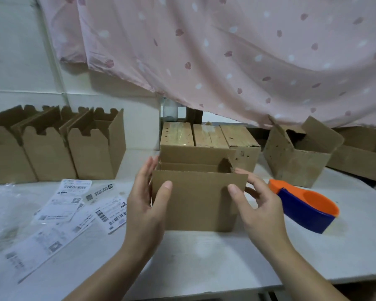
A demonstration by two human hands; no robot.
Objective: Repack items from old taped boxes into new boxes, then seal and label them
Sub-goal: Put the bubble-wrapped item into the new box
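Observation:
A new brown cardboard box (199, 203) stands on the white table (204, 257) in front of me, its top flaps raised. My left hand (147, 200) grips its left side with the thumb on the front flap. My right hand (257, 205) holds its right side the same way. Behind it sit three old boxes sealed with clear tape (206, 135). Three open new boxes (52, 148) stand in a row at the left. Shipping labels (74, 205) lie scattered at the front left. An orange and blue tape dispenser (304, 205) rests to the right.
Opened, worn old boxes (300, 153) lie at the right back. A pink patterned curtain (226, 51) hangs over the rear of the table. Clear plastic wrap (2, 209) lies at the far left. The table's front edge runs below my forearms.

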